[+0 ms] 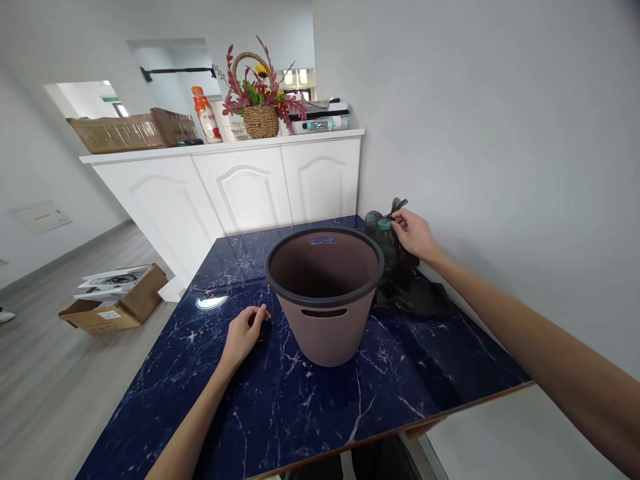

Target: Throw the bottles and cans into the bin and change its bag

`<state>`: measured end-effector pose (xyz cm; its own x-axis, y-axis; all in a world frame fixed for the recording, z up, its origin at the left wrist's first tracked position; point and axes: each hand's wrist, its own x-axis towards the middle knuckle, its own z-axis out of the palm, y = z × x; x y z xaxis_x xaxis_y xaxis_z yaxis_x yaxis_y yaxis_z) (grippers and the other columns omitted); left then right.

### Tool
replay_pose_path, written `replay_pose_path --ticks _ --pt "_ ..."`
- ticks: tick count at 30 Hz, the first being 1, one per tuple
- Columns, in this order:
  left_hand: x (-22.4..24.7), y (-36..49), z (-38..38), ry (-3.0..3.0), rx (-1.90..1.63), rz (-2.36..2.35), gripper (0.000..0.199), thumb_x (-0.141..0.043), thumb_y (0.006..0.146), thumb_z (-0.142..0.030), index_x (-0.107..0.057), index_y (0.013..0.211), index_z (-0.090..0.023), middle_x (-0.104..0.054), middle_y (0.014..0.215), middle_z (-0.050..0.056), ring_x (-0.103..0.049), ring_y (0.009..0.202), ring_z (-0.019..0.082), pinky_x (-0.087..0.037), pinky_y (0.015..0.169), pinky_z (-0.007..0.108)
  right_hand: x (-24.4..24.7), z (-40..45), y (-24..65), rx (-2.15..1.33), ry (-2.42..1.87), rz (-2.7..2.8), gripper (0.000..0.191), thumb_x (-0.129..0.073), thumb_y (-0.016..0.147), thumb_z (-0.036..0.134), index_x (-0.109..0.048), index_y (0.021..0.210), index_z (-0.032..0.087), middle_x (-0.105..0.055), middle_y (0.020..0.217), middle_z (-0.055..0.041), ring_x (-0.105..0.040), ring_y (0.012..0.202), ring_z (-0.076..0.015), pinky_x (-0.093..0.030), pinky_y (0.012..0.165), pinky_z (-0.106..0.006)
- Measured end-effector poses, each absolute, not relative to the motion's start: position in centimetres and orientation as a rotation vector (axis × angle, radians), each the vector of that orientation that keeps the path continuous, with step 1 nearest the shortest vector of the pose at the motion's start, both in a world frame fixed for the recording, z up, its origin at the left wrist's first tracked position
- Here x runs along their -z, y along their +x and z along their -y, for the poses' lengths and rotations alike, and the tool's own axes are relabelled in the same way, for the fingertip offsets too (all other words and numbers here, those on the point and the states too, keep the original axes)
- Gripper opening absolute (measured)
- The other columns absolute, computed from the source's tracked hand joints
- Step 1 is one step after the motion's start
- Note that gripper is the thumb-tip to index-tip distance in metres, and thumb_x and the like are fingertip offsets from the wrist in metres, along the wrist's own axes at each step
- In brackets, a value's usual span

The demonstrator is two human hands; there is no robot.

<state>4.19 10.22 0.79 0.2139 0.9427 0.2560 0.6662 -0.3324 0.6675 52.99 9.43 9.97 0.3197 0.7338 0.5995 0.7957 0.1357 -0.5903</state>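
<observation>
A mauve trash bin (327, 330) with a dark rim stands upright on the blue marbled table (210, 387); the part of its inside that shows holds nothing. Beyond its right side, a black plastic bag (383, 250) with a knotted top has green-capped bottles (384, 225) showing through. My right hand (413, 233) pinches this bag near the knot. My left hand (246, 333) rests on the table left of the bin, apart from it, its fingers curled in with nothing visible in them. More black plastic (417, 297) lies flat below the bag; whether it is the same piece, I cannot tell.
A wall (480, 133) runs along the table's right side. White cabinets (250, 190) stand behind, topped with a flower basket (261, 121), an orange bottle (206, 115), a clear bottle (327, 124) and a cardboard box (130, 131). Another carton (117, 313) sits on the floor at left.
</observation>
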Motion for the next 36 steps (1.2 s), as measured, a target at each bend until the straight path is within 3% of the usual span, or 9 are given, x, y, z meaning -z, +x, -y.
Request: replay_pose_path --ticks 7,10,14,18,23,27,31,33,36 --pt "-1.0 4.2 -10.1 2.092 -0.88 -1.49 0.06 -0.046 0.098 -0.073 -0.075 0.086 -0.022 -0.079 0.089 0.006 -0.069 0.079 0.024 -0.049 0.076 0.032 -9.0 -10.7 48.1 0.033 -1.802 1.584 0.02 -0.054 0.102 0.033 -0.068 0.107 0.019 -0.077 0.104 -0.0117 -0.069 0.094 -0.0248 -0.052 0.085 -0.034" --pt "-1.0 4.2 -10.1 2.095 -0.883 -1.49 0.06 -0.046 0.098 -0.073 -0.075 0.087 -0.021 -0.079 0.089 0.006 -0.069 0.08 0.024 -0.05 0.078 0.032 -8.2 -10.6 46.2 0.016 -1.903 1.656 0.016 -0.06 0.101 0.031 -0.071 0.107 0.02 -0.077 0.113 -0.0139 -0.071 0.1 -0.0284 -0.054 0.087 -0.039" --pt "-0.9 4.2 -10.1 2.101 -0.88 -1.496 0.06 -0.046 0.098 -0.073 -0.074 0.087 -0.022 -0.079 0.09 0.006 -0.069 0.08 0.024 -0.049 0.077 0.032 -6.5 -9.9 45.4 -0.018 -1.994 1.709 0.024 -0.065 0.103 0.04 -0.072 0.112 0.018 -0.075 0.113 -0.0096 -0.071 0.101 -0.0236 -0.057 0.095 -0.045" --pt "-0.8 4.2 -10.1 2.106 -0.871 -1.496 0.059 -0.045 0.098 -0.072 -0.074 0.086 -0.022 -0.078 0.088 0.006 -0.068 0.077 0.024 -0.049 0.075 0.033 -5.8 -8.7 46.1 0.0 -1.939 1.722 0.02 -0.06 0.102 0.027 -0.071 0.116 0.019 -0.074 0.124 -0.0169 -0.071 0.11 -0.03 -0.057 0.093 -0.044" --pt "-0.8 4.3 -10.1 2.113 -0.86 -1.481 0.059 -0.045 0.097 -0.073 -0.074 0.084 -0.023 -0.078 0.088 0.007 -0.067 0.078 0.025 -0.049 0.076 0.034 -5.5 -5.2 46.9 0.128 -1.721 1.72 0.032 -0.048 0.1 0.025 -0.064 0.127 0.018 -0.067 0.137 -0.0182 -0.06 0.132 -0.0322 -0.049 0.111 -0.045" --pt "-0.7 4.3 -10.2 2.115 -0.859 -1.474 0.059 -0.046 0.096 -0.074 -0.074 0.083 -0.024 -0.078 0.089 0.007 -0.068 0.081 0.026 -0.049 0.079 0.035 -2.8 -0.4 47.3 0.153 -1.646 1.689 0.028 -0.047 0.103 0.034 -0.066 0.119 0.021 -0.071 0.119 -0.0167 -0.066 0.116 -0.0314 -0.051 0.106 -0.047" --pt "-0.8 4.4 -10.2 2.115 -0.869 -1.474 0.06 -0.047 0.094 -0.076 -0.074 0.081 -0.024 -0.078 0.089 0.008 -0.068 0.084 0.028 -0.049 0.079 0.036 1.2 3.9 47.9 -0.056 -1.68 1.833 0.039 -0.064 0.096 0.051 -0.068 0.125 0.026 -0.071 0.126 -0.015 -0.065 0.121 -0.0377 -0.052 0.106 -0.054" --pt "-1.1 4.5 -10.1 2.11 -0.877 -1.469 0.061 -0.047 0.093 -0.078 -0.073 0.08 -0.024 -0.078 0.089 0.008 -0.068 0.084 0.028 -0.05 0.079 0.036 1.9 5.5 47.7 -0.092 -1.736 1.802 0.032 -0.062 0.095 0.051 -0.072 0.116 0.028 -0.073 0.123 -0.0144 -0.066 0.116 -0.0398 -0.052 0.102 -0.057" --pt "-1.6 4.8 -9.7 2.09 -0.888 -1.453 0.061 -0.049 0.092 -0.079 -0.073 0.078 -0.024 -0.078 0.086 0.008 -0.067 0.079 0.027 -0.05 0.076 0.035 0.5 7.6 46.2 -0.326 -1.713 1.632 0.026 -0.059 0.096 0.051 -0.074 0.093 0.029 -0.074 0.099 -0.0092 -0.07 0.095 -0.0352 -0.055 0.091 -0.052"
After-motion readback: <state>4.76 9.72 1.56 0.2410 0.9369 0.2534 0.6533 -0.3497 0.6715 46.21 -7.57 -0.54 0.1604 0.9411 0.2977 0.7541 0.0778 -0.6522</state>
